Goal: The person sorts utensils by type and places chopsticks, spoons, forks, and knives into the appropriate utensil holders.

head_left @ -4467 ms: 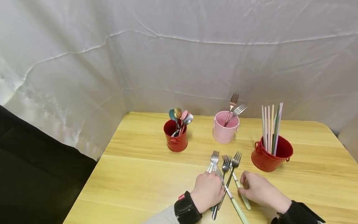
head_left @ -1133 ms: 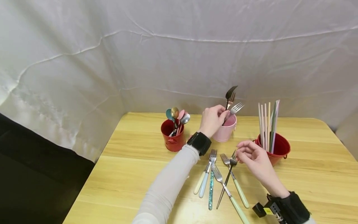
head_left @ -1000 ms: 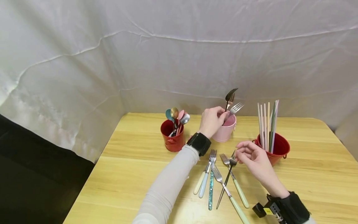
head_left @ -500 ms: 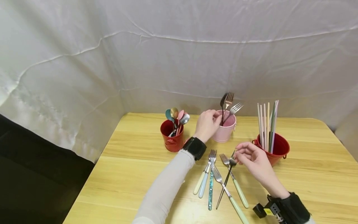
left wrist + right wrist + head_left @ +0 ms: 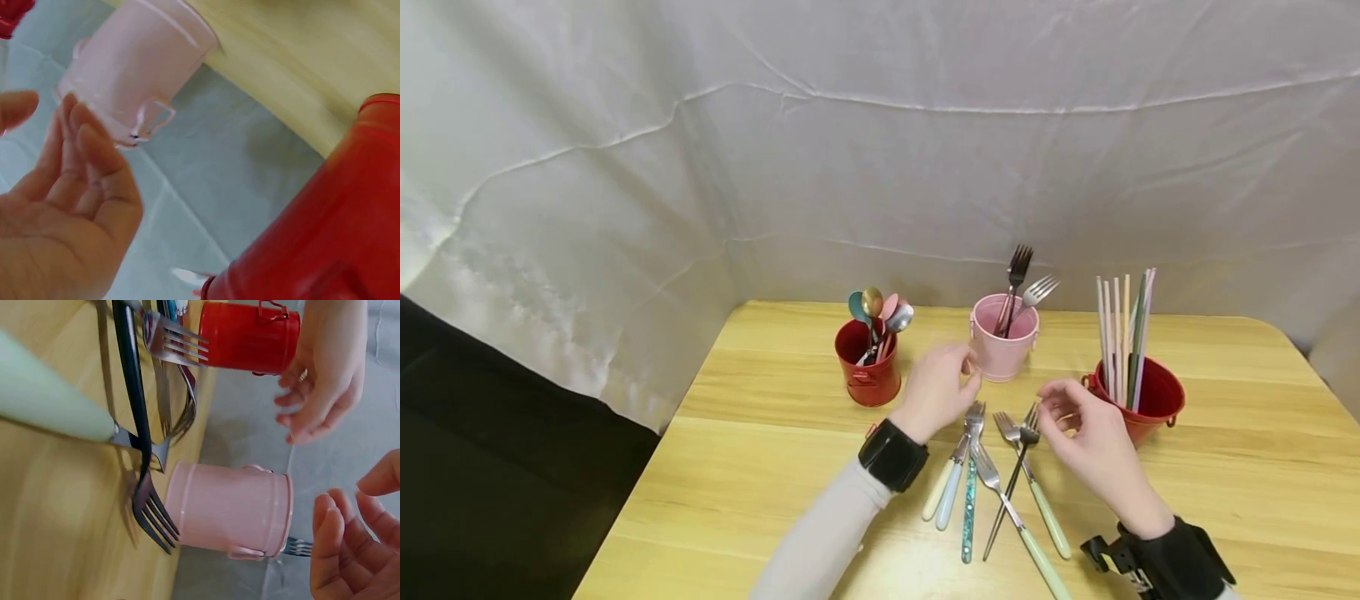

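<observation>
Where my left hand (image 5: 938, 390) hovers: by the pink bucket (image 5: 1002, 360), thumb and fingers apart, empty.
My right hand (image 5: 1097, 446): likewise, near the black fork (image 5: 136, 403) on the worktop (image 5: 760, 467).
Bucket forks (image 5: 1018, 267): heads up, presumably propped so.

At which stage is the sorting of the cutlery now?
Looks done: spoons stand in the left red bucket, long sticks in the right red bucket.
In hand: nothing; the left hand and right hand both hold no fork.
Remaining, probably: the loose forks on the table; the pink bucket already holds a few.
</observation>
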Available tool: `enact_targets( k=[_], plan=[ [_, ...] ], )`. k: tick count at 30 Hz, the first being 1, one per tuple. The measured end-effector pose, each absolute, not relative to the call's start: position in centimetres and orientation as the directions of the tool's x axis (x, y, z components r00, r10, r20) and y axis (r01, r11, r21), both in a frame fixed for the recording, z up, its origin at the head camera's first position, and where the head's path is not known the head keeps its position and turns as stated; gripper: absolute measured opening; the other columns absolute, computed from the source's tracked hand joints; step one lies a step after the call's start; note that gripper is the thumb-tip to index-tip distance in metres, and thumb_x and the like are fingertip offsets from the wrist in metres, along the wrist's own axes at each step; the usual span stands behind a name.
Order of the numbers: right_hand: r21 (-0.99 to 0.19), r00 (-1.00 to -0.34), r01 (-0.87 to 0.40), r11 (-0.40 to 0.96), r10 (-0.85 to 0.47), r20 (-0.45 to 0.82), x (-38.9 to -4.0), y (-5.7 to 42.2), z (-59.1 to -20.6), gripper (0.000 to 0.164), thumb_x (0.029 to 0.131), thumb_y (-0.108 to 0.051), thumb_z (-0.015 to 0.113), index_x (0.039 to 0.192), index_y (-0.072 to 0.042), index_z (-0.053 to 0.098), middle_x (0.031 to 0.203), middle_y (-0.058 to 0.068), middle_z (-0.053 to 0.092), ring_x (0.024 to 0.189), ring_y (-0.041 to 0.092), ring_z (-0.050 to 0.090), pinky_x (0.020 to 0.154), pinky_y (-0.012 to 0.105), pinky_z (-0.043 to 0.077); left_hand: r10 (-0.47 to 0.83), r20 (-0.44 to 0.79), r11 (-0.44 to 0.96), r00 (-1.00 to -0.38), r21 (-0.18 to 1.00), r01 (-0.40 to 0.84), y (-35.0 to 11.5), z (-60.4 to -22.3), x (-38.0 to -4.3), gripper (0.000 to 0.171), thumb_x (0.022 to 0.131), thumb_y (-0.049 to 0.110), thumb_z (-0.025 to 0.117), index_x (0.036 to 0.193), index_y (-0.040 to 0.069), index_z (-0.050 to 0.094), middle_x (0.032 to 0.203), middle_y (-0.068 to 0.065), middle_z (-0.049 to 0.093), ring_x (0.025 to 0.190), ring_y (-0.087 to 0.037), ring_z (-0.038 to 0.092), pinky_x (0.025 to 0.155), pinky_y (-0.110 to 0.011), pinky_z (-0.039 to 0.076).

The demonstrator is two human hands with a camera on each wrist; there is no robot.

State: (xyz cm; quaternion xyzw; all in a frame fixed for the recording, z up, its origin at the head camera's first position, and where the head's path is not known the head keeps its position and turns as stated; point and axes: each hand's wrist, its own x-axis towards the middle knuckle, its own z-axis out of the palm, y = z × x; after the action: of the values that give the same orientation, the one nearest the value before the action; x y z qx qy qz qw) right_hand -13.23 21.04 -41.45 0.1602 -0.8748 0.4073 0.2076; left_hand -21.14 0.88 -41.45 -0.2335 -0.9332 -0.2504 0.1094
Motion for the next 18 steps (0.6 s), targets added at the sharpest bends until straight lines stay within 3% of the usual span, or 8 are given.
enact_targets(
  k=[7,18],
  plan=[
    [-0.567,-0.864,-0.451,0.689,-0.176,0.473,-13.4,20.7,-41.4,0.019,0.078,0.002,0.065,0.093,-0.008,0.060,0.076,-0.003,0.061,0.066,0.009,0.057,0.057,0.028,0.053,0.404,0.207,0.816,-0.891,0.360,0.453,-0.5,-42.4,-17.1,0.020,0.087,0.029,0.063,0.102,0.014,0.063,0.087,0.003,0.063,0.070,-0.009,0.053,0.057,-0.023,0.043],
    [-0.537,-0.879,-0.446,0.716,-0.238,0.413,-13.8,20.1,-42.6,0.015,0.078,-0.003,0.065,0.089,-0.011,0.059,0.070,-0.007,0.059,0.060,0.005,0.054,0.054,0.027,0.051,0.384,0.091,0.857,-0.919,0.336,0.391,-1.5,-44.7,-13.7,0.023,0.081,0.030,0.071,0.094,0.014,0.063,0.082,0.005,0.061,0.067,-0.010,0.053,0.053,-0.025,0.041]
  ],
)
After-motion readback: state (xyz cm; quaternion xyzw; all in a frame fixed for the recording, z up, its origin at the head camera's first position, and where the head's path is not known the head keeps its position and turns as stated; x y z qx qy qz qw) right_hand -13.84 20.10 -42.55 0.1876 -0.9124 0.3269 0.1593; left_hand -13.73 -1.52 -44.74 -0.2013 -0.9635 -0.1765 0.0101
